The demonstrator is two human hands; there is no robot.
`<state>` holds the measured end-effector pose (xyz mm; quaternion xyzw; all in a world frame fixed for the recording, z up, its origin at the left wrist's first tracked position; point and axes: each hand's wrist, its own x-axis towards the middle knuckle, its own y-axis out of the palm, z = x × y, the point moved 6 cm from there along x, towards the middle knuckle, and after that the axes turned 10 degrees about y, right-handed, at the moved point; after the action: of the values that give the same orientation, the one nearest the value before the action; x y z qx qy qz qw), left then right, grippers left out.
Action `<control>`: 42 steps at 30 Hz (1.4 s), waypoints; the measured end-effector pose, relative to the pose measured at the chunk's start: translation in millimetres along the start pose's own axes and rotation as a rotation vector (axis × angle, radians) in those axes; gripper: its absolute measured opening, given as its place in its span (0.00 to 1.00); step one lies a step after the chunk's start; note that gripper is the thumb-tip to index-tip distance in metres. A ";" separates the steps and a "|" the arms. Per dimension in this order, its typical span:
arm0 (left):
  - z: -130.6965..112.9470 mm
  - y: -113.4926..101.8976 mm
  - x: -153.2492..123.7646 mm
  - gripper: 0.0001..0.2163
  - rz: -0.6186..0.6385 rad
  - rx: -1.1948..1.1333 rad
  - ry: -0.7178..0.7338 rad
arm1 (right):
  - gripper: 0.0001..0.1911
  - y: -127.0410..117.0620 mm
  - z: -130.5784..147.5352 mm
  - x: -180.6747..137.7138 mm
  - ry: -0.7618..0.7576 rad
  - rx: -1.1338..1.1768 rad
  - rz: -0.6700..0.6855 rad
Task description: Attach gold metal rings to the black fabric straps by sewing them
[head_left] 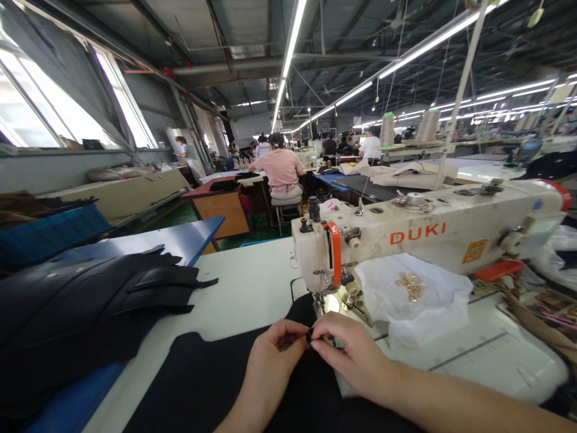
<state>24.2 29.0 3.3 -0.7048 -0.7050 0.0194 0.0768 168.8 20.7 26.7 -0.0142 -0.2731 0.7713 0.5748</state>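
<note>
A white table (252, 288) carries a cream sewing machine (428, 231). Black cloth (202, 379) lies across the table's near edge, running under the needle. A plastic bag (419, 307) holding gold metal bits (411, 284) sits beneath the machine's arm. The left hand (277, 352) and right hand (356, 355) meet just before the needle, fingertips pinched together on a small dark piece (309, 334), possibly part of the cloth.

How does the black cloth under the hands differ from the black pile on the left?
The black cloth lies flat on the white table, reaching the sewing machine; the black pile is stacked in layers on the blue table. The left hand and right hand pinch a black piece over the cloth; nothing touches the pile. Both are black.
</note>
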 end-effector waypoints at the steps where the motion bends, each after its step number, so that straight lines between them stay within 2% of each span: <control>1: -0.4 0.2 -0.1 0.07 0.000 -0.013 -0.004 | 0.03 -0.5 -0.3 0.3 0.011 0.016 -0.003; 9: -0.3 1.3 -0.5 0.09 -0.002 -0.089 -0.083 | 0.04 -4.6 -15.8 4.1 0.214 0.175 -0.065; 16: 8.1 3.6 1.8 0.10 -0.002 -0.190 -0.172 | 0.07 3.8 -38.0 4.6 0.427 0.451 -0.069; 21: 18.1 7.2 2.8 0.14 0.063 -0.266 -0.212 | 0.07 3.6 -39.2 4.8 0.407 0.427 -0.094; 26: 18.6 12.6 2.2 0.19 0.143 -0.204 -0.223 | 0.05 6.1 -37.4 4.1 0.375 0.446 -0.059; 35: 5.0 11.6 0.2 0.15 0.134 -0.103 -0.152 | 0.04 0.6 -29.9 2.8 0.287 0.318 -0.093; 42: 0.0 11.7 -0.8 0.13 0.131 -0.087 -0.104 | 0.04 3.6 -32.0 3.5 0.320 0.355 -0.057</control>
<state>35.8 28.4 1.6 -0.7500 -0.6607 0.0301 0.0080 175.2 36.1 -1.1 -0.0270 -0.0389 0.7787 0.6256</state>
